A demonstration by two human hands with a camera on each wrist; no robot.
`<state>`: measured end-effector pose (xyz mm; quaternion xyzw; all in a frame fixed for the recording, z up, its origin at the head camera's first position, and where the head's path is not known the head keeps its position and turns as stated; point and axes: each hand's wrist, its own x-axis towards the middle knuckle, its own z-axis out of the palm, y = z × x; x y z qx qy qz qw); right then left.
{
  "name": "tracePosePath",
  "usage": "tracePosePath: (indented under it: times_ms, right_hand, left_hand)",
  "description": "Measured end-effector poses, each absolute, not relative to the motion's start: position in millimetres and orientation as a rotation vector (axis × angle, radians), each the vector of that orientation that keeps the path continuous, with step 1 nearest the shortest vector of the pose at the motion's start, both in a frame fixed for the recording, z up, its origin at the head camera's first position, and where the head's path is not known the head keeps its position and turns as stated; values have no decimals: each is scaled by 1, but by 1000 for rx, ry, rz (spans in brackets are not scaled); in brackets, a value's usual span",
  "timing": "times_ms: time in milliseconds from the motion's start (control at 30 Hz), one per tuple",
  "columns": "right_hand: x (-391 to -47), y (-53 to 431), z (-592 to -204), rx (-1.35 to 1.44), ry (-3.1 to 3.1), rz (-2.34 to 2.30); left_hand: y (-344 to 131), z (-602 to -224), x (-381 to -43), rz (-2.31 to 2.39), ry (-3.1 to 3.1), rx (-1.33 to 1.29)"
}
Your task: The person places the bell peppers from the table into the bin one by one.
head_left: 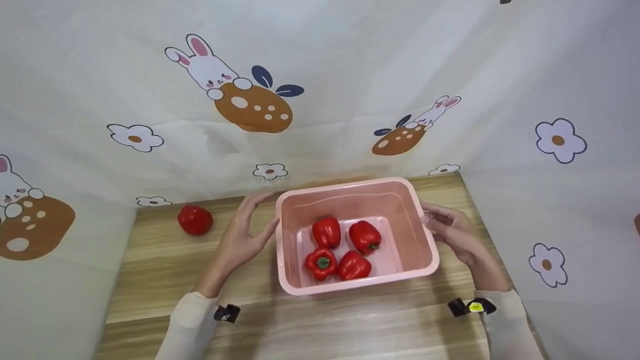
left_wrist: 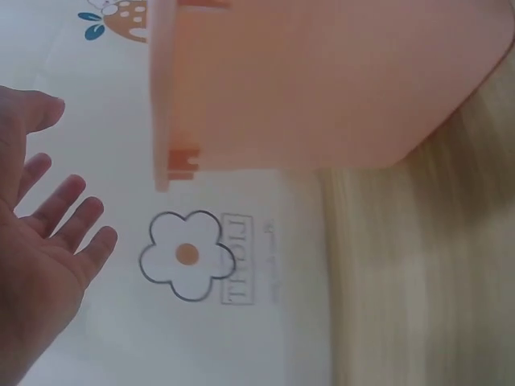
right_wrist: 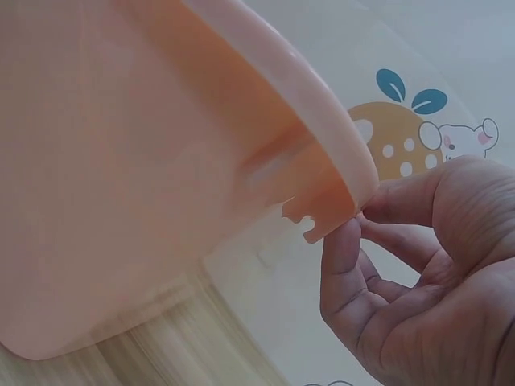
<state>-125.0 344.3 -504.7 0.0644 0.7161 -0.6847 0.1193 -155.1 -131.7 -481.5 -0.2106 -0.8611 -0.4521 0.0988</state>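
A pink plastic basin (head_left: pixel 357 286) stands on the wooden table with several red bell peppers (head_left: pixel 365 237) lying in it. At its right side, my right hand (head_left: pixel 452 232) pinches the rim between thumb and fingers; the right wrist view shows the thumb (right_wrist: pixel 402 201) on the outer edge and a fingertip under it. My left hand (head_left: pixel 245 240) is beside the left rim, thumb and fingers spread and holding nothing. In the left wrist view a gap shows between that hand (left_wrist: pixel 40 265) and the basin wall (left_wrist: pixel 322 88).
One more red bell pepper (head_left: pixel 195 220) lies on the table (head_left: pixel 160 270) to the left of the left hand. Pale curtain-like sheets (head_left: pixel 340 60) printed with rabbits and flowers rise behind the table and at both sides. The basin's far edge is close to the back sheet.
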Motion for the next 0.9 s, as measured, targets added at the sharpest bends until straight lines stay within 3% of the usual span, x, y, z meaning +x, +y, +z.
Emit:
tracePosePath:
  times_ms: [433,900]
  right_hand:
    - [-124,344,-503,204,2079,-2016]
    - [-125,344,-506,226,2075,-2003]
  left_hand:
    - [-164,-518,-140,-1564,-2409,-300]
    - [-195,-552,-130,-1542,-2283,-119]
